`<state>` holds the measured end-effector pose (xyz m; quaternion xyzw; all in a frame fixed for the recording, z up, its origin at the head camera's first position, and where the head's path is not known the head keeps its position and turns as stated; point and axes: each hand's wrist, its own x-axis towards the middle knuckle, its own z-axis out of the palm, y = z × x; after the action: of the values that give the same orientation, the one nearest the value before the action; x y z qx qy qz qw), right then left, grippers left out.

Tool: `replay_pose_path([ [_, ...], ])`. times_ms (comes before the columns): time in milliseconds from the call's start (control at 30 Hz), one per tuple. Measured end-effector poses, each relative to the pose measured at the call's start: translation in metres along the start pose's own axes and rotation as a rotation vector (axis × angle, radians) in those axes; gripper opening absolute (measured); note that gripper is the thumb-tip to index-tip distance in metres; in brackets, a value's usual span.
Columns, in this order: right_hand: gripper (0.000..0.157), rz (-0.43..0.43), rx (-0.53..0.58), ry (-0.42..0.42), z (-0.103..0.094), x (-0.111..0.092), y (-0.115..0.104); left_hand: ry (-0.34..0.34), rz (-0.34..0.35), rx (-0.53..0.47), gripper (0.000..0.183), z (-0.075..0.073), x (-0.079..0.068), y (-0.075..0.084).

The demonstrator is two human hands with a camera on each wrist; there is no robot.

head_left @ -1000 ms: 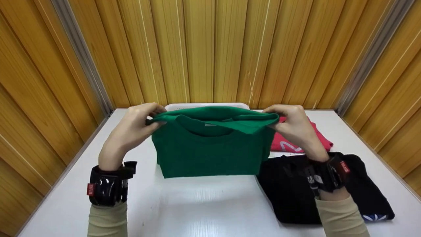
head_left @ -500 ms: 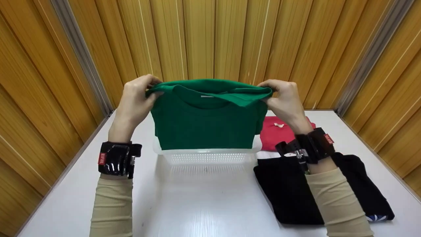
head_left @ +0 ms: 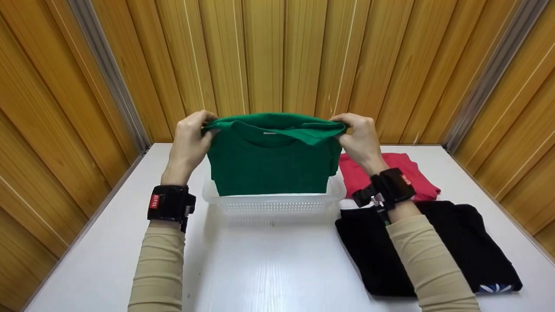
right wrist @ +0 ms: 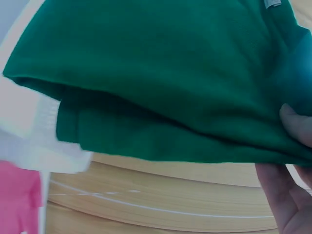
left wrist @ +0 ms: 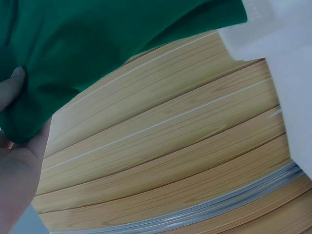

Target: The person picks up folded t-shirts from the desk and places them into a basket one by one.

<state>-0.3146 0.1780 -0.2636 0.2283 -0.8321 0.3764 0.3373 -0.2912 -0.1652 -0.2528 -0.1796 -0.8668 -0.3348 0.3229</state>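
A folded green T-shirt [head_left: 271,167] hangs upright from both hands, its neckline and small label at the top. My left hand [head_left: 189,136] pinches its left upper corner between thumb and fingers; the left wrist view shows the thumb on the cloth [left wrist: 73,53]. At the right upper corner my right hand [head_left: 360,136] pinches it in the same way, with the thumb in front in the right wrist view. Below and behind the shirt stands a white perforated plastic basket [head_left: 277,204]. The shirt's lower edge hangs within the basket's outline, behind its front rim; the basket's inside is hidden.
A folded red garment [head_left: 405,173] lies on the white table [head_left: 260,268] right of the basket. Nearer, a folded black garment [head_left: 468,251] lies partly under my right forearm. Wood-patterned walls [head_left: 277,56] enclose the back and sides.
Both hands first rose and moved away with the green T-shirt, bringing the basket into view. Since then they have lowered slightly and come closer together, with the shirt still held.
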Motion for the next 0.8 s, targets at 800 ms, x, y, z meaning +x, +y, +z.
replay_pose_path([
  [800,0.024,0.238,-0.073,-0.298,0.039,-0.032,0.041,-0.295,-0.191,-0.018,0.017,0.041,-0.030,-0.043],
])
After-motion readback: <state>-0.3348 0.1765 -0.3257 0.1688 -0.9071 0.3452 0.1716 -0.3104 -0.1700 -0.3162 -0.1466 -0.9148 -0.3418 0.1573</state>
